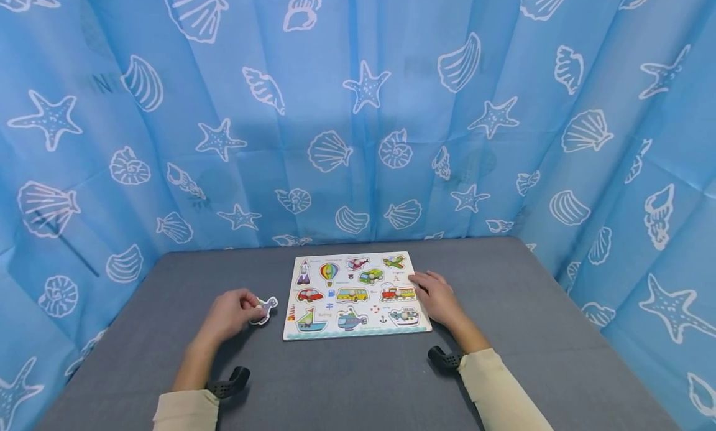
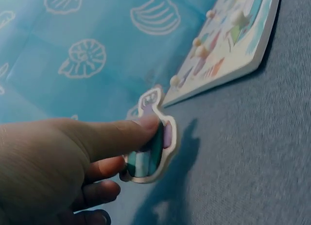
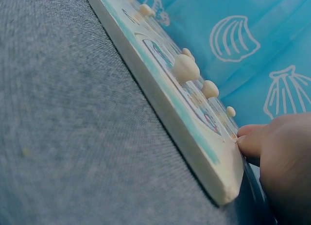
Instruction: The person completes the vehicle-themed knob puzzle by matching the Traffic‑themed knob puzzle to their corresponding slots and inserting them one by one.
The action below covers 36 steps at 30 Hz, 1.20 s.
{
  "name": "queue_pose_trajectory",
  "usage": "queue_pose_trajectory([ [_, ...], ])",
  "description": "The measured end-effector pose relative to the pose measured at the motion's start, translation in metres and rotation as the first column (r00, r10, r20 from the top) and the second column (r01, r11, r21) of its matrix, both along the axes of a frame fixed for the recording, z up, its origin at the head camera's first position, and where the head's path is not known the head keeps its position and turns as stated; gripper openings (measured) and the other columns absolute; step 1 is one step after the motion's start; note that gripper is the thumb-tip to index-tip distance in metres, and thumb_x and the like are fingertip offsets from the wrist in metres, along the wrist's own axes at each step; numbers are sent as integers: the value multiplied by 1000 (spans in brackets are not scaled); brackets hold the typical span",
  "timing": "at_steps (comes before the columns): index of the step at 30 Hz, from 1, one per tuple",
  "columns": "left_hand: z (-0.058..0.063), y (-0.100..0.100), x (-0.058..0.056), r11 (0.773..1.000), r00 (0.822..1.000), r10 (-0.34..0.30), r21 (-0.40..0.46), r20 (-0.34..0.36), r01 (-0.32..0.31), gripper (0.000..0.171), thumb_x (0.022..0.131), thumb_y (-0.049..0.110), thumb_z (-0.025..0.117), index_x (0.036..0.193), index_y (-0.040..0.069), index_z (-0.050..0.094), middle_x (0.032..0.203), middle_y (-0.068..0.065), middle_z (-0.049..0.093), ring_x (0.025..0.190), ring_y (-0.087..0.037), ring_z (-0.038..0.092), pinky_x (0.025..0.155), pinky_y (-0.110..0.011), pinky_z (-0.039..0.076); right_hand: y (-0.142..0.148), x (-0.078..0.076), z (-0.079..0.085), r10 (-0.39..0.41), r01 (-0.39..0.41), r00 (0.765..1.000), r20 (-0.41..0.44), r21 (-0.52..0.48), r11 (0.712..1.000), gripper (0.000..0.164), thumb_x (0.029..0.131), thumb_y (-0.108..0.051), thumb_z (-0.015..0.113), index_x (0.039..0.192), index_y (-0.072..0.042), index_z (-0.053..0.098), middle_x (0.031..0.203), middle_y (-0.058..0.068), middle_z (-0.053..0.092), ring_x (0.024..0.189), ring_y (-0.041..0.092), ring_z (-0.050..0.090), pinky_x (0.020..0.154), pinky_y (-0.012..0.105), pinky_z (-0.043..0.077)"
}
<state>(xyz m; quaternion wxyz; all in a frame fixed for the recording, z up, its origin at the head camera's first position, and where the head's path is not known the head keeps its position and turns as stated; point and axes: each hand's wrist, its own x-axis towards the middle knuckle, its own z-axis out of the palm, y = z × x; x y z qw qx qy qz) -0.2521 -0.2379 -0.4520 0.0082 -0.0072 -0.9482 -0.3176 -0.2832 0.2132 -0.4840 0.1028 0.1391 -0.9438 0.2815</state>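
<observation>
My left hand point(image 1: 232, 313) pinches a small white-edged puzzle piece point(image 1: 267, 309) just above the table, left of the board. In the left wrist view the thumb lies across this puzzle piece point(image 2: 155, 159), which shows green, white and purple paint; its middle is covered. A white wooden puzzle board point(image 1: 358, 341) lies flat, with vehicle pictures such as a balloon, bus and train. Round knobs point(image 3: 186, 68) stand up from it in the right wrist view. At the board's right edge, my right hand point(image 1: 439, 299) rests its fingertips on the rim.
A grey cloth-covered table point(image 1: 347, 387) carries the board. Behind and at both sides hangs a blue curtain point(image 1: 335, 107) with white shells and starfish. Each wrist wears a black camera band, such as the left one point(image 1: 226, 384).
</observation>
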Motion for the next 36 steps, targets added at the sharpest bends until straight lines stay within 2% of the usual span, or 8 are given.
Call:
queue_pose_trajectory([
  [4, 4, 10, -1, 1000, 1000, -19, 9, -15, 19, 23, 81, 22, 80, 85, 8, 62, 72, -2, 53, 63, -17, 47, 54, -31, 37, 0, -1, 0, -3, 3, 1000, 5, 6, 1000, 36, 97, -8, 55, 132, -1, 58, 139, 20, 51, 134, 45, 34, 104, 62, 25],
  [11, 6, 32, -3, 993, 992, -116, 14, -45, 117, 23, 80, 20, 80, 82, 10, 59, 69, 0, 51, 60, -15, 47, 55, -30, 37, -1, -1, 0, -22, 21, 999, 40, 20, 1000, 37, 98, -9, 54, 134, -3, 57, 142, 18, 49, 136, 43, 33, 105, 62, 24],
  [17, 8, 53, -2, 982, 981, -189, 10, -34, 190, 23, 81, 20, 79, 81, 12, 58, 69, 2, 51, 59, -13, 46, 54, -30, 36, -2, 0, 1, -20, 20, 999, 37, 20, 1000, 37, 98, -9, 55, 134, -2, 57, 141, 19, 49, 136, 43, 33, 105, 62, 24],
  [25, 12, 79, 1, 945, 943, -327, -38, -61, 325, 23, 82, 21, 79, 78, 15, 57, 67, 5, 49, 59, -10, 44, 56, -28, 34, -2, 0, 2, -25, 24, 999, 43, 12, 1000, 37, 98, -10, 55, 134, -3, 57, 141, 18, 49, 136, 42, 33, 105, 62, 24],
  [36, 12, 111, -1, 899, 898, -435, -95, -61, 428, 23, 84, 25, 78, 79, 17, 57, 69, 6, 50, 62, -9, 45, 57, -29, 37, -2, -1, 2, -22, 22, 999, 40, 17, 1000, 37, 98, -9, 55, 134, -3, 57, 141, 18, 50, 136, 42, 33, 105, 62, 24],
])
